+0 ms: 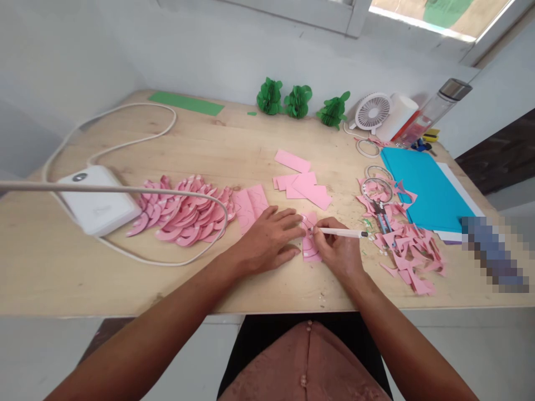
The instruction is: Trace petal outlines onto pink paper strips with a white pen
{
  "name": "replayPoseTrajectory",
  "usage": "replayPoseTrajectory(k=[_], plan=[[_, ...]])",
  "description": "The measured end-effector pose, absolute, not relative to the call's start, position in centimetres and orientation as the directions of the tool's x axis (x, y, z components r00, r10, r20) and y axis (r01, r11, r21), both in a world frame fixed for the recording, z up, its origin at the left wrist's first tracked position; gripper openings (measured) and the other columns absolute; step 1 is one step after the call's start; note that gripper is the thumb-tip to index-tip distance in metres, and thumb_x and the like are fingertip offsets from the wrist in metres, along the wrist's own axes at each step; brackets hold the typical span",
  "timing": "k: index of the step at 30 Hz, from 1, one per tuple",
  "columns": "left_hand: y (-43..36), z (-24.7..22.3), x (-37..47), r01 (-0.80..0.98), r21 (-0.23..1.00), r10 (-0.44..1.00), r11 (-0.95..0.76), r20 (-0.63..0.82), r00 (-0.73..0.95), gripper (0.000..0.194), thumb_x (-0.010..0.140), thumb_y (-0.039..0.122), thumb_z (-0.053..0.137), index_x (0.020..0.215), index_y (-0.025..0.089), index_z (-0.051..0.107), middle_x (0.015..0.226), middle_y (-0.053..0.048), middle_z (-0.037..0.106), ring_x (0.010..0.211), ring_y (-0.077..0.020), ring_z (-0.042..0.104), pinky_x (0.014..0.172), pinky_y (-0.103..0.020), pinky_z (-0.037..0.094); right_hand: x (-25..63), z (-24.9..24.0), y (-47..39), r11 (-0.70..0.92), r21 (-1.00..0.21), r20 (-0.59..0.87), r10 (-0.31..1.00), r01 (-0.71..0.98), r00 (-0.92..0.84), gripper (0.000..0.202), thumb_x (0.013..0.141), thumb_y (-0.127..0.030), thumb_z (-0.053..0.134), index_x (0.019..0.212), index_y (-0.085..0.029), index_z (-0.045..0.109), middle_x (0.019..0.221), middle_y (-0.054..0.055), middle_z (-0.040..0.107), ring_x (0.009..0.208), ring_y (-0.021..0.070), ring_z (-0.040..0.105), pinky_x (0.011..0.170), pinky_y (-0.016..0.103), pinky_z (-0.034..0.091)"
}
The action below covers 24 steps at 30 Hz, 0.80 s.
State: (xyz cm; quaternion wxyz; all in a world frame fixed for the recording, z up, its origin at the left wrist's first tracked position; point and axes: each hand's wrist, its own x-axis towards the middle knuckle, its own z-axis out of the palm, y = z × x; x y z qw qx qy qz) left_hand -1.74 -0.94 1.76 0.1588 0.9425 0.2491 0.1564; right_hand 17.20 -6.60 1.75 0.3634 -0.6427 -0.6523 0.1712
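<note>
A white pen [343, 232] is held in my right hand [340, 253], its tip down at a small pink paper strip [310, 252]. Curved lines are drawn on that strip. My left hand [273, 238] lies flat with its fingers spread, the fingertips at the strip's left edge. Left of it, partly covered by the hand, are pink strips with drawn curves [249, 206]. Beyond my hands lie several plain pink strips [304, 184], overlapping. A heap of cut pink petal shapes [188, 214] rests further left.
On the right are pink scraps [413, 253], scissors [381, 216], tape rolls [377, 189] and a blue folder [432, 186]. A small fan [373, 112], a bottle [434, 111] and green paper pieces [298, 102] stand behind. A white power bank [100, 203] with a looping cable [167, 262] sits left.
</note>
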Motion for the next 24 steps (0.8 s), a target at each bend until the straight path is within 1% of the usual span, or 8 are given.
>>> replayPoseTrajectory(k=[7, 13, 15, 20, 24], plan=[[-0.91, 1.67, -1.77, 0.416, 0.377, 0.516, -0.827, 0.218, 0.828, 0.026, 0.088, 0.025, 0.055, 0.114, 0.024, 0.061, 0.135, -0.009, 0.056, 0.133, -0.0288, 0.041, 0.107, -0.049, 0.027, 17.23, 1.70, -6.66, 0.118, -0.696, 0.257, 0.962, 0.708, 0.093, 0.011, 0.084, -0.024, 0.053, 0.078, -0.020, 0.061, 0.066, -0.001, 0.060, 0.055, 0.0116, 0.050, 0.051, 0.023, 0.038], [-0.93, 1.58, -1.75, 0.417, 0.378, 0.517, -0.827, 0.219, 0.828, 0.025, 0.087, 0.024, 0.056, 0.111, 0.024, 0.061, 0.135, -0.009, 0.056, 0.132, -0.0285, 0.042, 0.107, -0.049, 0.026, 17.40, 1.50, -6.63, 0.099, -0.793, 0.248, 0.954, 0.602, 0.169, 0.012, 0.086, -0.027, 0.053, 0.083, -0.020, 0.061, 0.069, -0.001, 0.062, 0.055, 0.0111, 0.051, 0.051, 0.022, 0.039], [-0.95, 1.60, -1.73, 0.415, 0.377, 0.516, -0.828, 0.223, 0.827, 0.025, 0.087, 0.024, 0.056, 0.111, 0.023, 0.061, 0.134, -0.009, 0.056, 0.131, -0.0283, 0.042, 0.106, -0.049, 0.026, 17.47, 1.44, -6.57, 0.099, -0.806, 0.239, 0.956, 0.583, 0.168, 0.013, 0.087, -0.029, 0.052, 0.086, -0.019, 0.061, 0.070, 0.000, 0.063, 0.055, 0.0113, 0.052, 0.051, 0.022, 0.040], [-0.96, 1.67, -1.73, 0.414, 0.370, 0.512, -0.831, 0.222, 0.829, 0.025, 0.087, 0.024, 0.055, 0.112, 0.023, 0.061, 0.134, -0.009, 0.056, 0.131, -0.0284, 0.042, 0.106, -0.049, 0.027, 17.46, 1.58, -6.61, 0.122, -0.758, 0.243, 0.964, 0.641, 0.105, 0.015, 0.089, -0.029, 0.050, 0.091, -0.021, 0.063, 0.072, -0.001, 0.064, 0.057, 0.0118, 0.053, 0.051, 0.023, 0.038], [-0.95, 1.64, -1.75, 0.413, 0.370, 0.511, -0.832, 0.223, 0.830, 0.025, 0.087, 0.024, 0.054, 0.112, 0.023, 0.061, 0.134, -0.009, 0.056, 0.132, -0.0285, 0.042, 0.106, -0.049, 0.027, 17.45, 1.70, -6.74, 0.122, -0.710, 0.241, 0.967, 0.694, 0.077, 0.016, 0.090, -0.029, 0.050, 0.092, -0.022, 0.064, 0.071, -0.001, 0.064, 0.056, 0.0121, 0.053, 0.050, 0.023, 0.036]])
